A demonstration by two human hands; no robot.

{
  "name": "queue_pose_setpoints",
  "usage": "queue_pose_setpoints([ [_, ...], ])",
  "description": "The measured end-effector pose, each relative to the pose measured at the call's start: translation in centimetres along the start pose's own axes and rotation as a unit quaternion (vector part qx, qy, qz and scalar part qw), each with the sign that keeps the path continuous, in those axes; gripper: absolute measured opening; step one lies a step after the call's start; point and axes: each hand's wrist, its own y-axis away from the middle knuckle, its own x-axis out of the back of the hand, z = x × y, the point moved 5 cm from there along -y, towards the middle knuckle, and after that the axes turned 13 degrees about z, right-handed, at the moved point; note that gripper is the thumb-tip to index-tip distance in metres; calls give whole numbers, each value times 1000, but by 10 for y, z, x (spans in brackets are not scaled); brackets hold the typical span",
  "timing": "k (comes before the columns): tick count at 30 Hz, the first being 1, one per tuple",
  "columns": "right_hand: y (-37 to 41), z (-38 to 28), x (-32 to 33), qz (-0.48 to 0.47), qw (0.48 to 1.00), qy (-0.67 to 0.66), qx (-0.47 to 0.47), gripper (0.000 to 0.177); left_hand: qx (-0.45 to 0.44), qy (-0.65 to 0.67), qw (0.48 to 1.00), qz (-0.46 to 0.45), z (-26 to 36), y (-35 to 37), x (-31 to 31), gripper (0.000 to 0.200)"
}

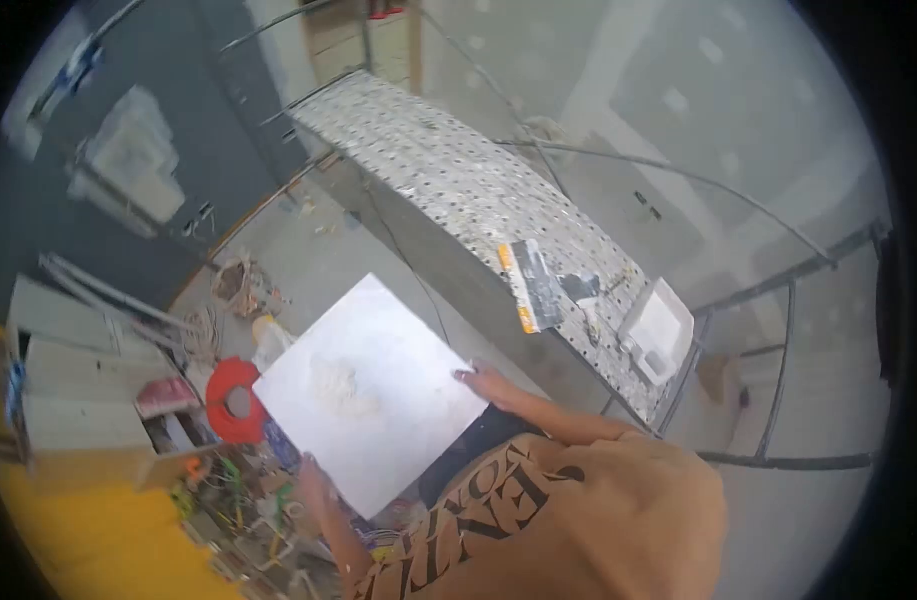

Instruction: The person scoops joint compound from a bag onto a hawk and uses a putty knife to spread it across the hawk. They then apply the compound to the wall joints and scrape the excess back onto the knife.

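A square white board [418, 350] is held out in front of my body, tilted, with a small heap of pale powder or crumbs [343, 388] on it. My right hand [483, 384] grips the board's right edge, thumb over the top. My left hand [316, 482] closes on the lower left edge; its fingers are partly hidden beneath the board. Nearest to my right hand, on a perforated metal scaffold platform [433, 165], lie a wide grey-and-yellow taping blade [533, 287] and a smaller dark-bladed scraper [580, 288]. A white cut-open plastic jug [660, 325] lies beside them.
Scaffold rails [678, 170] run around the platform. Below left, a jumble of tools and scraps [243, 510] covers the floor near a red ring-shaped object [231, 400]. A cable [408, 250] trails across the floor. Patched grey walls [758, 90] stand behind.
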Motion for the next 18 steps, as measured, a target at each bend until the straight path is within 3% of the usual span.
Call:
queue_pose_setpoints([
  [5, -52, -4, 87, 86, 978, -189, 8, 67, -187, -224, 956, 19, 224, 76, -197, 44],
  [7, -30, -56, 134, 38, 955, -292, 23, 57, -147, -219, 963, -55, 245, 50, -259, 41],
  [8, -46, -44, 148, 50, 951, -306, 15, 57, -156, -230, 958, -69, 258, 47, -294, 41],
  [10, -81, -27, 170, 118, 954, -254, 104, 51, -105, 1, 978, -178, 281, 51, -362, 41],
  [12, -81, -17, 211, 150, 953, -234, 125, 54, -135, -113, 970, -165, 301, 34, -415, 41],
  [13, -76, -13, 235, 212, 959, -116, 145, 56, -196, -126, 955, -182, 290, -16, -444, 42],
  [14, -70, -2, 259, 275, 947, 2, 167, 58, -248, -160, 942, -163, 309, -9, -470, 43],
  [15, -81, 42, 262, 353, 916, 109, 158, 65, -261, -159, 939, -159, 330, 8, -496, 43],
  [17, -75, 81, 280, 373, 911, 168, 54, 66, -306, -208, 910, -188, 360, 14, -546, 48],
  [18, -71, 97, 281, 376, 908, 180, 45, 68, -335, -226, 891, -206, 373, 14, -572, 49],
])
